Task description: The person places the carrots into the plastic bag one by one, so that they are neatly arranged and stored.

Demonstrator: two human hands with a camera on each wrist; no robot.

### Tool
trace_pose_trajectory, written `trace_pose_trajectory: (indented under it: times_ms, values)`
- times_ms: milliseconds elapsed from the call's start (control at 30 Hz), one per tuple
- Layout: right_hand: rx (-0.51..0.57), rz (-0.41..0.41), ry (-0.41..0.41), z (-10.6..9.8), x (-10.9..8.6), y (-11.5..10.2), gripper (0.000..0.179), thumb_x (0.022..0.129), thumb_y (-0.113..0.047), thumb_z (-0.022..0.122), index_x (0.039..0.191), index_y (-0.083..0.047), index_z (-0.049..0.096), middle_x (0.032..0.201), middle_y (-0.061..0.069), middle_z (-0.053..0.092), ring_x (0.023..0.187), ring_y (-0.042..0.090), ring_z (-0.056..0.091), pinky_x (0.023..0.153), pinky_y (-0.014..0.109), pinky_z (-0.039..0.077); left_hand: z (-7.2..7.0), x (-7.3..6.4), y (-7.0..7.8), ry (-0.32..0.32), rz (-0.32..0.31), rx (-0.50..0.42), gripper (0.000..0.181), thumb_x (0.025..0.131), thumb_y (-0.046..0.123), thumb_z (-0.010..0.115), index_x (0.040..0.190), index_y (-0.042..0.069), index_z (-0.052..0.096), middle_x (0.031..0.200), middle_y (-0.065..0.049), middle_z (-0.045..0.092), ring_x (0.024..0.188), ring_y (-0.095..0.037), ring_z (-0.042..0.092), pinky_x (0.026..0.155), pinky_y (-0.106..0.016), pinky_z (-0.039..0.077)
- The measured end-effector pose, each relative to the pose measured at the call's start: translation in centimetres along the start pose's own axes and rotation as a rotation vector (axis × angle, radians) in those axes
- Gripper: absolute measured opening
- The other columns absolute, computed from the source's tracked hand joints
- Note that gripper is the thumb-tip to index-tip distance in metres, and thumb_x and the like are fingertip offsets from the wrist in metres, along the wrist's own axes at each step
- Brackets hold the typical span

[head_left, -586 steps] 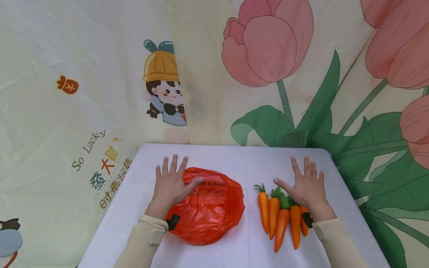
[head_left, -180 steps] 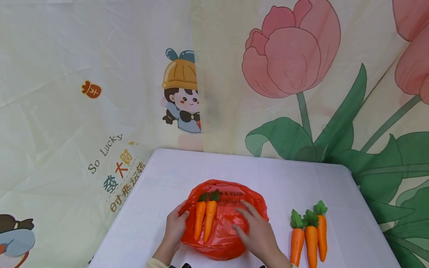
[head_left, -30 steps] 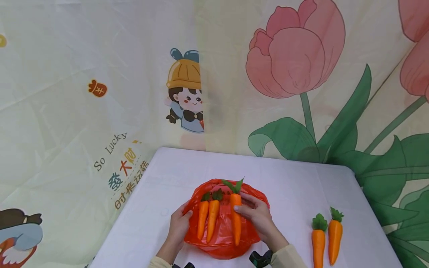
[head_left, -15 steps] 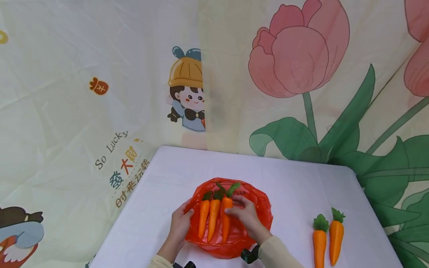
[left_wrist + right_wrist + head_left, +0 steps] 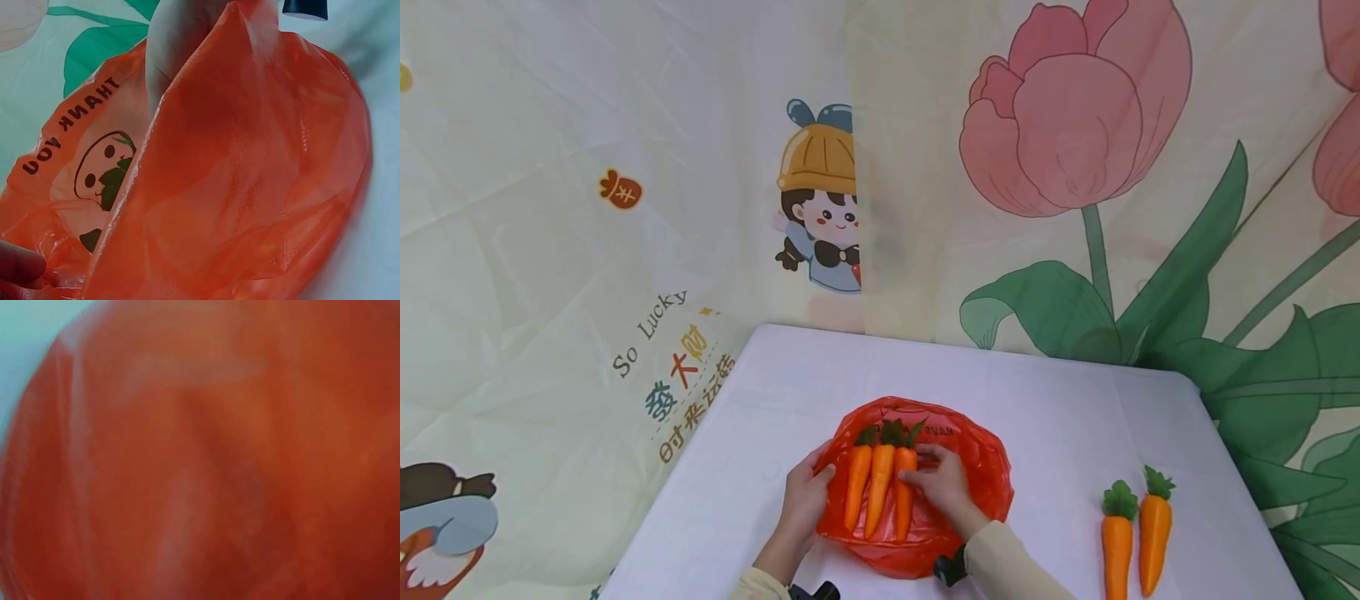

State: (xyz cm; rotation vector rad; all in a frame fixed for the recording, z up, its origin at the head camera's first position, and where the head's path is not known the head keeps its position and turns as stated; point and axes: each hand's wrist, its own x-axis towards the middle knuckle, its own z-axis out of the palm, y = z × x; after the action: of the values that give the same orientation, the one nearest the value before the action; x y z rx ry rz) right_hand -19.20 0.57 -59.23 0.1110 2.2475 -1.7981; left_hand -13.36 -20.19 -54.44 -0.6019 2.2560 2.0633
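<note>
A red plastic bag [image 5: 985, 483] lies with its mouth spread wide on the table. My left hand [image 5: 803, 500] pinches the bag's left rim between thumb and fingers; in the left wrist view a fingertip [image 5: 22, 264] shows at the bag's edge. Inside the bag two carrots [image 5: 878, 492] with green tops lie side by side. Right beside them my right hand [image 5: 946, 483] holds a third carrot [image 5: 905, 500] by its upper part, thumb across it. The right wrist view is filled by blurred red plastic [image 5: 187, 456], which hides that hand.
Two more carrots [image 5: 1117, 550] lie on the white table [image 5: 1037, 417] to the right of the bag. Behind the table hangs a cloth backdrop [image 5: 910, 250] printed with tulips and a cartoon figure. Dark wrist cameras [image 5: 951, 567] sit close to the bag's front edge.
Over the last second my right hand has carried the third carrot leftward and down, next to the two in the bag. Earlier all of the carrots lay outside it. The left hand stays at the rim.
</note>
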Motion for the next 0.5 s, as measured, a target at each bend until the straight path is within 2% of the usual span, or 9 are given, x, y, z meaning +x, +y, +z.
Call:
trace_pose_trajectory:
  times_ms: [300,500]
  values:
    - [-0.059,-0.011,0.02,0.08,0.39,0.16,0.048,0.089,-0.012,0.078,0.133,-0.002,0.061,0.118,0.011,0.065,0.101,0.027,0.068,0.085,0.044,0.06,0.11,-0.08,0.1,0.002,-0.001,-0.003,0.046,0.106,0.007,0.043,0.152,0.002,0.042,0.151,-0.021,0.045,0.136,-0.039,0.045,0.108,-0.053,0.041]
    - [-0.076,-0.012,0.053,0.06,0.51,0.44,0.042,0.088,-0.007,0.079,0.126,-0.005,0.063,0.108,0.009,0.065,0.091,0.023,0.068,0.082,0.043,0.061,0.08,0.06,-0.05,0.003,-0.004,0.003,0.047,0.106,0.007,0.043,0.152,0.002,0.042,0.152,-0.02,0.045,0.137,-0.039,0.045,0.108,-0.053,0.041]
